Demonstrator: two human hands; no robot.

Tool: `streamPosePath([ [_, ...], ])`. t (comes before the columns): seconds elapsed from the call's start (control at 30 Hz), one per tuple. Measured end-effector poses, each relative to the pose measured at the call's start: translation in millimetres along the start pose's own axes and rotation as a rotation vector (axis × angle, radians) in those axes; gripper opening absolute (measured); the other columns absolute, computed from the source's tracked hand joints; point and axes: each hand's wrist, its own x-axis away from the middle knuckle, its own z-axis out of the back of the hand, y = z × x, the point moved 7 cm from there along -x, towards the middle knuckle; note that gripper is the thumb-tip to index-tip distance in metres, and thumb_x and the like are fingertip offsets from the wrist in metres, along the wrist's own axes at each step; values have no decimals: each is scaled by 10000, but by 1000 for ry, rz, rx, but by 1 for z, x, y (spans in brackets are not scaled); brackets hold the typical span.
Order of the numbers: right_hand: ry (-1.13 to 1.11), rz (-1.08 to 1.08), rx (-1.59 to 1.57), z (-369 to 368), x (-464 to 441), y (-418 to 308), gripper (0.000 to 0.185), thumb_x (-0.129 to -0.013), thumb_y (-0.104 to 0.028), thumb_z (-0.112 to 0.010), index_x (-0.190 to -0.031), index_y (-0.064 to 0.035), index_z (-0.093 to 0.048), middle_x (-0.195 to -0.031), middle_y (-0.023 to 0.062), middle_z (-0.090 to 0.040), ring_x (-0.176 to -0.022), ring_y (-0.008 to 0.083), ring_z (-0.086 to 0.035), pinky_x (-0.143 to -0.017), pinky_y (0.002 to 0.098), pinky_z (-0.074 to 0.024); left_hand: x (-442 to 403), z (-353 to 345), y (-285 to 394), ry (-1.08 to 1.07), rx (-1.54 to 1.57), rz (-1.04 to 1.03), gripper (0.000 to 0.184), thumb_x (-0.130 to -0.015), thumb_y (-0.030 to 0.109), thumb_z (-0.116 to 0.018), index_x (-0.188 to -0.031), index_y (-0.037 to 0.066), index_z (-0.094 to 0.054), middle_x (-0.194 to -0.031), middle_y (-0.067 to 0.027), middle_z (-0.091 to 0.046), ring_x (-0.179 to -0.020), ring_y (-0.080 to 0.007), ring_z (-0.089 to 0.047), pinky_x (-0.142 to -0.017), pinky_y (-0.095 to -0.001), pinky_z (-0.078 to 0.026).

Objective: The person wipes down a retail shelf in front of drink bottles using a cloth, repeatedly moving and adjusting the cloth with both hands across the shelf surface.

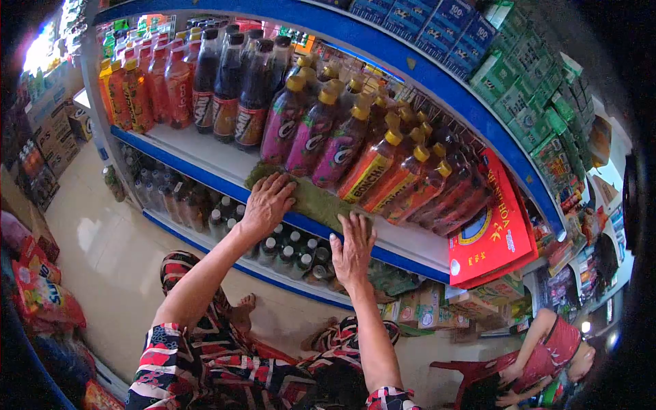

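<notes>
A green cloth (316,203) lies spread along the front strip of the white shelf, before a row of drink bottles. My left hand (269,206) rests on the cloth's left part, palm down with its fingers stretched out. At the cloth's right end is my right hand (354,247), its fingertips touching the edge and its thumb held apart. Behind the cloth stand purple-labelled bottles (305,147) with yellow caps and orange Boncha bottles (374,164). Dark cola bottles (255,96) stand further left.
Red bottles (179,89) fill the shelf's left end; a red box (493,229) leans at its right end. White-capped bottles (287,256) stand on the shelf below. A blue-edged shelf (383,48) passes overhead. A person (557,342) sits on a red chair at lower right.
</notes>
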Motion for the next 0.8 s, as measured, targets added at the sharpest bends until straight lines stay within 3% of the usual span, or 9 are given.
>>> streamPosePath([
  [0.2, -24, -23, -8, -16, -9, -13, 489, -873, -343, -531, -1269, -63, -473, -1377, 211, -396, -1297, 379, -329, -1075, 557, -177, -3, 1, 4, 6, -10, 15, 357, -861, 221, -542, -1184, 68, -558, -1289, -133, -509, -1226, -306, -436, -1027, -453, -310],
  [0.37, -57, 143, -23, -34, -29, -64, 579, -860, -319, -534, -1319, 9, -402, -1379, 251, -373, -1293, 393, -328, -1079, 542, -187, -1, -1, 1, -27, 16, 19, 411, -843, 196, -530, -1241, 91, -535, -1335, -117, -480, -1261, -295, -408, -1033, -452, -306],
  [0.8, -171, 180, 28, -39, -33, -82, 615, -846, -383, -562, -1346, -66, -395, -1419, 246, -322, -1318, 401, -291, -1073, 563, -185, 5, 45, -86, -56, 43, 30, 379, -896, 272, -511, -1240, 120, -552, -1310, -130, -499, -1236, -311, -431, -1039, -433, -315],
])
